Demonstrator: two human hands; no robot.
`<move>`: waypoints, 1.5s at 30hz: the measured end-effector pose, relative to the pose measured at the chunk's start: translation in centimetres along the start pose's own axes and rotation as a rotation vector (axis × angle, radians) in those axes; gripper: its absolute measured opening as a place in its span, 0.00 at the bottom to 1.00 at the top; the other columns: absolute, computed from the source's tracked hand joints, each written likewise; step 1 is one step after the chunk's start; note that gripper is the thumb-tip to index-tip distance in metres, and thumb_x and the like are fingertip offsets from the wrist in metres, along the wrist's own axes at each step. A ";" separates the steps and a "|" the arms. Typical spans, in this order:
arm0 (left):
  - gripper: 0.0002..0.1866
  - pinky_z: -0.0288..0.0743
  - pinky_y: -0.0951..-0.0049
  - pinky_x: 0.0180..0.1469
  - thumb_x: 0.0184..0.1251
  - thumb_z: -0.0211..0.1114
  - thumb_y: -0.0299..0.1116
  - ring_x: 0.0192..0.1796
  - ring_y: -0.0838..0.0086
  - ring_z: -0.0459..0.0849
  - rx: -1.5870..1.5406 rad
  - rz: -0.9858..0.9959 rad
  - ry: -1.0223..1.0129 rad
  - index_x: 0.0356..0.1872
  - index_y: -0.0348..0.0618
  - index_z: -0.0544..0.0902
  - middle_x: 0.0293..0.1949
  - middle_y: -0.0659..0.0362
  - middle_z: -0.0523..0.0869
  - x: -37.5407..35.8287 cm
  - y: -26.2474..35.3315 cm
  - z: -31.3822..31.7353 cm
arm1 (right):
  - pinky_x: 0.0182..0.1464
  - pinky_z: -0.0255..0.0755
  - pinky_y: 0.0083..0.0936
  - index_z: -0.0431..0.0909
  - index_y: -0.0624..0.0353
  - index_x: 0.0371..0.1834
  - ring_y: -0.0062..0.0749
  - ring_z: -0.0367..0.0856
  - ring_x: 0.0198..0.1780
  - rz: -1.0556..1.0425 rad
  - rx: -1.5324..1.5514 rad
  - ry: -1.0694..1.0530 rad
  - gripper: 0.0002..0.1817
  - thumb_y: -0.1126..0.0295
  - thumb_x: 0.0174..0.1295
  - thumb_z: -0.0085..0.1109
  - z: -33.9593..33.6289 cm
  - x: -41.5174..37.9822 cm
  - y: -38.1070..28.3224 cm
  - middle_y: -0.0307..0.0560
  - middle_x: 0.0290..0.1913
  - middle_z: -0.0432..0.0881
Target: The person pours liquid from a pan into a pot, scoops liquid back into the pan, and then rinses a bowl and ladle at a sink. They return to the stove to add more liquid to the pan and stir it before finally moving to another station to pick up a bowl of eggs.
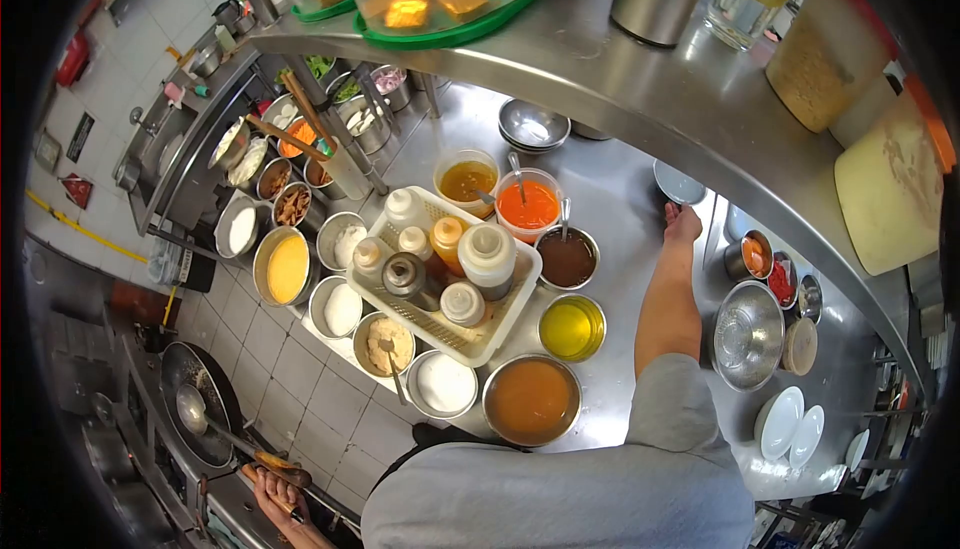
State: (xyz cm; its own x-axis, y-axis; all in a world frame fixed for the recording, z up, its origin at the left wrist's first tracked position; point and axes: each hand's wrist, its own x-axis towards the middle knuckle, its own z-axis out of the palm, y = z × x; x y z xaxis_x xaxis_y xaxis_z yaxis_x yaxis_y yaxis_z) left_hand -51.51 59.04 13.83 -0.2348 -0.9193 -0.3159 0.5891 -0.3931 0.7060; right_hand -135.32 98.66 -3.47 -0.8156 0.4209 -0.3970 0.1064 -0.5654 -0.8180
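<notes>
My right hand (682, 224) reaches across the steel counter, its fingers closed on the edge of a small bowl (679, 183). At the lower left, my left hand (280, 497) is wrapped round a wooden handle, seemingly that of the dark wok (228, 386) on the stove. A ladle (193, 411) lies in the wok, its wooden-ended shaft passing just above my left hand. Nested metal bowls (534, 125) stand left of the bowl I hold. Below my right forearm, a large dented metal bowl (749, 337) sits on the counter.
A plastic basket (490, 351) of squeeze bottles stands mid-counter, ringed by containers of brown sauce (532, 400), yellow oil (572, 328), orange-red sauce (528, 205) and white powder (445, 384). Overhead runs a steel shelf (560, 74) with tubs. White bowls (779, 423) lie at lower right.
</notes>
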 end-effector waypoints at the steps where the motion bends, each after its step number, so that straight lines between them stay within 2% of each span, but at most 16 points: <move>1: 0.06 0.62 0.79 0.10 0.77 0.49 0.34 0.13 0.84 0.62 -0.007 0.001 0.006 0.41 0.44 0.70 0.20 0.68 0.67 0.3 0.0 0.0 | 0.32 0.86 0.27 0.69 0.70 0.48 0.38 0.84 0.33 -0.001 -0.011 0.023 0.09 0.78 0.68 0.48 -0.2 0.1 0.1 0.50 0.40 0.77; 5: 0.09 0.56 0.77 0.10 0.80 0.44 0.38 0.13 0.82 0.60 -0.022 -0.200 -0.333 0.35 0.53 0.69 0.19 0.69 0.64 4.5 1.6 -7.8 | 0.30 0.78 0.30 0.74 0.58 0.39 0.34 0.79 0.29 -0.013 -0.005 0.019 0.06 0.69 0.62 0.55 -3.4 2.0 1.8 0.46 0.29 0.77; 7: 0.08 0.54 0.78 0.10 0.77 0.48 0.40 0.12 0.82 0.60 -0.048 -0.194 -0.124 0.35 0.55 0.71 0.18 0.71 0.64 4.3 1.2 -6.4 | 0.35 0.78 0.33 0.73 0.56 0.34 0.34 0.77 0.28 0.018 -0.045 -0.144 0.02 0.70 0.62 0.54 -4.7 0.4 1.6 0.46 0.26 0.76; 9: 0.06 0.56 0.79 0.10 0.74 0.53 0.37 0.12 0.83 0.61 0.013 -0.202 0.004 0.34 0.56 0.70 0.17 0.73 0.64 4.2 1.3 -4.2 | 0.45 0.75 0.24 0.75 0.60 0.51 0.33 0.77 0.43 -0.509 -0.466 -0.549 0.14 0.66 0.65 0.54 -5.2 -3.5 1.4 0.38 0.35 0.78; 10: 0.05 0.59 0.79 0.11 0.73 0.54 0.36 0.12 0.83 0.62 0.013 -0.203 0.009 0.34 0.55 0.70 0.17 0.72 0.65 4.4 1.5 -4.0 | 0.33 0.70 0.23 0.72 0.60 0.55 0.28 0.70 0.30 0.019 0.115 -0.465 0.15 0.65 0.70 0.51 -3.1 -9.3 -2.0 0.35 0.33 0.72; 11: 0.05 0.61 0.78 0.12 0.73 0.55 0.36 0.12 0.83 0.63 0.041 -0.183 0.050 0.35 0.54 0.70 0.17 0.72 0.65 5.0 1.6 -4.4 | 0.23 0.59 0.22 0.73 0.57 0.48 0.21 0.58 0.22 0.164 0.337 -0.699 0.08 0.66 0.72 0.49 -1.9 -17.0 -4.3 0.34 0.28 0.64; 15: 0.05 0.64 0.75 0.14 0.70 0.58 0.34 0.14 0.81 0.66 -0.015 -0.129 0.039 0.38 0.51 0.70 0.18 0.70 0.66 7.8 3.2 -6.8 | 0.18 0.49 0.18 0.69 0.61 0.46 0.19 0.54 0.19 0.260 0.418 -1.304 0.11 0.64 0.75 0.45 1.4 -35.4 -5.5 0.38 0.29 0.61; 19: 0.07 0.65 0.73 0.15 0.68 0.59 0.33 0.15 0.78 0.68 0.015 -0.193 0.019 0.39 0.50 0.69 0.19 0.67 0.68 12.5 7.1 -8.6 | 0.15 0.61 0.15 0.67 0.60 0.38 0.20 0.64 0.17 0.282 0.176 -1.524 0.11 0.64 0.73 0.50 6.1 -53.7 -1.2 0.43 0.29 0.68; 21: 0.07 0.66 0.72 0.16 0.68 0.60 0.33 0.15 0.77 0.69 0.015 -0.201 0.035 0.40 0.50 0.69 0.19 0.67 0.69 15.2 9.5 -9.5 | 0.15 0.65 0.15 0.75 0.61 0.34 0.20 0.70 0.19 0.241 -0.306 -1.469 0.08 0.67 0.65 0.56 7.9 -62.4 3.4 0.40 0.27 0.73; 24: 0.08 0.66 0.72 0.16 0.66 0.61 0.32 0.16 0.77 0.70 0.074 -0.261 0.014 0.39 0.49 0.69 0.21 0.66 0.71 19.1 12.8 -10.2 | 0.38 0.77 0.23 0.79 0.65 0.50 0.25 0.80 0.32 0.293 -0.929 -1.657 0.12 0.71 0.68 0.54 10.3 -75.9 11.9 0.45 0.35 0.84; 27: 0.09 0.66 0.74 0.15 0.66 0.62 0.32 0.17 0.78 0.72 0.121 -0.287 -0.021 0.40 0.49 0.69 0.22 0.66 0.71 23.2 14.5 -12.3 | 0.48 0.77 0.26 0.68 0.63 0.68 0.29 0.82 0.44 0.719 -0.785 -1.937 0.23 0.61 0.75 0.47 9.3 -84.4 22.7 0.49 0.55 0.80; 32: 0.10 0.70 0.75 0.16 0.64 0.63 0.32 0.16 0.78 0.73 0.250 -0.240 -0.084 0.37 0.46 0.69 0.23 0.64 0.74 28.0 18.3 -10.7 | 0.47 0.79 0.35 0.59 0.57 0.74 0.33 0.81 0.49 1.496 -0.692 -1.894 0.36 0.43 0.72 0.44 11.8 -93.9 30.3 0.54 0.59 0.78; 33: 0.10 0.70 0.75 0.16 0.63 0.63 0.32 0.16 0.78 0.73 0.255 -0.233 -0.087 0.36 0.45 0.69 0.24 0.63 0.74 29.1 19.0 -10.0 | 0.34 0.80 0.32 0.55 0.56 0.76 0.31 0.83 0.34 1.226 -0.788 -1.721 0.40 0.38 0.70 0.42 11.9 -95.7 31.6 0.55 0.53 0.80; 37: 0.10 0.69 0.73 0.15 0.62 0.62 0.31 0.15 0.77 0.73 0.385 -0.214 -0.116 0.36 0.43 0.69 0.24 0.62 0.75 38.1 19.1 -10.4 | 0.12 0.63 0.22 0.53 0.59 0.75 0.27 0.66 0.13 1.640 -0.542 -1.729 0.33 0.52 0.72 0.43 19.9 -95.7 38.6 0.47 0.35 0.78; 39: 0.09 0.68 0.73 0.15 0.61 0.60 0.30 0.15 0.77 0.72 0.416 -0.176 -0.112 0.35 0.42 0.69 0.23 0.62 0.74 42.8 19.0 -10.4 | 0.15 0.70 0.24 0.58 0.62 0.72 0.29 0.73 0.16 1.606 -0.589 -1.710 0.33 0.65 0.64 0.51 24.0 -96.3 41.5 0.48 0.33 0.78; 45: 0.07 0.67 0.72 0.15 0.61 0.57 0.30 0.15 0.77 0.72 0.438 -0.268 -0.100 0.37 0.43 0.68 0.21 0.62 0.73 55.1 25.8 -5.6 | 0.17 0.74 0.23 0.60 0.61 0.70 0.27 0.75 0.20 1.212 -0.951 -1.758 0.32 0.74 0.59 0.50 36.6 -99.3 49.1 0.45 0.36 0.77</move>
State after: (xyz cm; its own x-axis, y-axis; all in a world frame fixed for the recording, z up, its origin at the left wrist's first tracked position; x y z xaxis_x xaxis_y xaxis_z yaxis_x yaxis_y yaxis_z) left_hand -44.90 -1.62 11.07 -0.4185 -0.7743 -0.4746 0.1250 -0.5668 0.8143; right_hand -69.98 3.14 11.00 0.3271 -0.8088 -0.4888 0.4522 0.5881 -0.6705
